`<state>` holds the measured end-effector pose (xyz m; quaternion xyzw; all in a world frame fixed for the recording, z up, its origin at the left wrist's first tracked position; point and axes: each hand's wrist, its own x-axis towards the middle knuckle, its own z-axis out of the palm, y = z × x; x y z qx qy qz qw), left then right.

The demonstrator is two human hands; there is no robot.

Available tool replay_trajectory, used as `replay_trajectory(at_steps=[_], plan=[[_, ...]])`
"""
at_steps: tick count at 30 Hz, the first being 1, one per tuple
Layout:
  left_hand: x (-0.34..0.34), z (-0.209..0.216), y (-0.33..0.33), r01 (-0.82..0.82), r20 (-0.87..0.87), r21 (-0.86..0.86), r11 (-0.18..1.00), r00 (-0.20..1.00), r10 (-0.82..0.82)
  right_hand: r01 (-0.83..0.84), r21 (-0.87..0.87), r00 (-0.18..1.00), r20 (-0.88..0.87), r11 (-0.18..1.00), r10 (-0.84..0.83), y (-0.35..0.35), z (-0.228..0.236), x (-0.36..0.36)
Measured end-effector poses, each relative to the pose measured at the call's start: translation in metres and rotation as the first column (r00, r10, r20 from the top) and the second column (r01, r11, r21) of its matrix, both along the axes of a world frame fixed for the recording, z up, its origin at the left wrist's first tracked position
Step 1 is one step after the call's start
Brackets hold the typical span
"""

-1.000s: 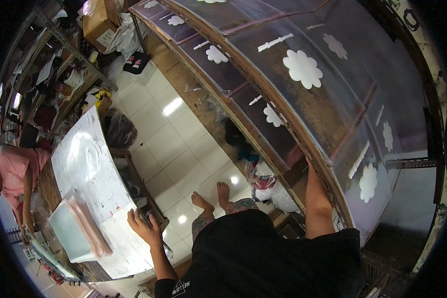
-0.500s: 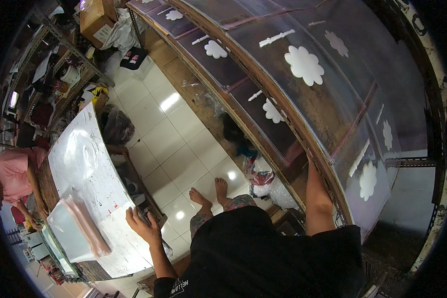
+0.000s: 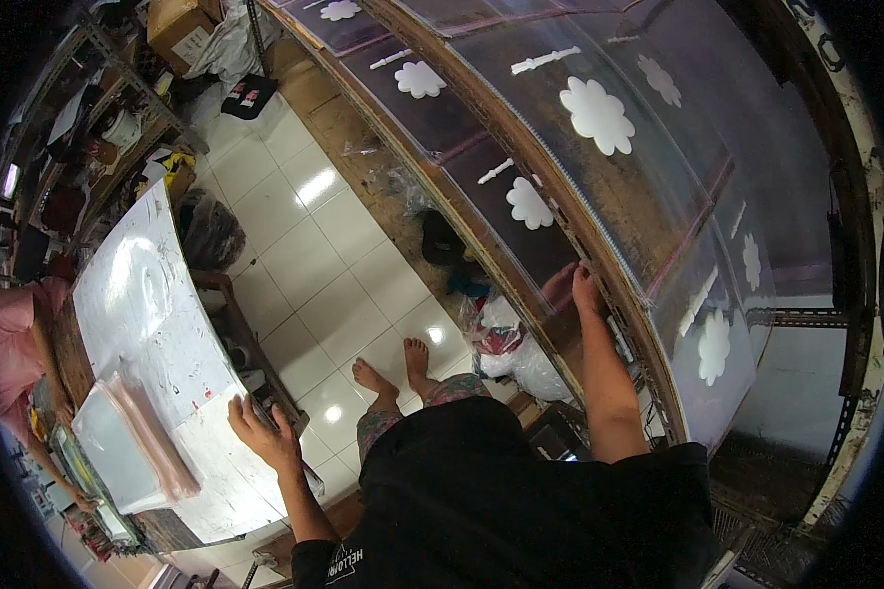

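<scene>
My right hand [image 3: 585,292] reaches between two tiers of a rack, at the right edge of a clear plastic sheet [image 3: 481,211] with white flower-like shapes on it. The fingers look drawn together; what is between them, if anything, is hidden. A pinkish reflection of the hand shows in the glossy sheet. Above it on the upper tier lie more clear sheets [image 3: 550,113] with the same white shapes. My left hand [image 3: 265,439] rests open, fingers apart, at the right edge of a white tabletop [image 3: 206,393]. A stack of clear plastic [image 3: 138,442] lies beside it.
The rack's brown rail [image 3: 521,142] curves past my right arm. Plastic bags [image 3: 511,353] lie on the floor under the rack. A co-worker in a pink shirt [image 3: 15,344] is at the far left table edge. Shelves [image 3: 108,128] and a cardboard box [image 3: 182,34] stand behind.
My right hand has come out from behind the upper rail into sight at the sheet's edge. The view has shifted slightly; my left hand stays at the tabletop edge.
</scene>
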<state>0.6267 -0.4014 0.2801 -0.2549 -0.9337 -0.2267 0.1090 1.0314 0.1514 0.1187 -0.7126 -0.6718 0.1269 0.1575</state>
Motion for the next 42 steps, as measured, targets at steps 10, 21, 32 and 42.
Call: replay_trajectory(at_steps=[10, 21, 32, 42], plan=[[-0.003, -0.005, -0.009, 0.027, -0.022, 0.044, 0.999, 0.999, -0.027, 0.027, -0.059, 0.999, 0.027, 0.998, -0.025, -0.035, 0.077, -0.057], [-0.004, 0.005, -0.025, 0.087, 0.147, 0.332, 0.939, 0.979, -0.143, -0.352, 0.068, 0.812, -0.474, 0.933, 0.341, -0.176, 0.115, -0.186], [-0.005, 0.068, -0.163, -0.119, 0.507, 0.560, 0.820, 0.832, -0.226, -0.717, -0.039, 0.372, -0.866, 0.696, 0.335, -0.306, 0.115, -0.347], [0.006, 0.076, -0.232, -0.340, 0.446, 0.581, 0.739, 0.893, 0.061, -0.799, -0.118, 0.382, -0.857, 0.590, 0.346, -0.342, 0.055, -0.340]])
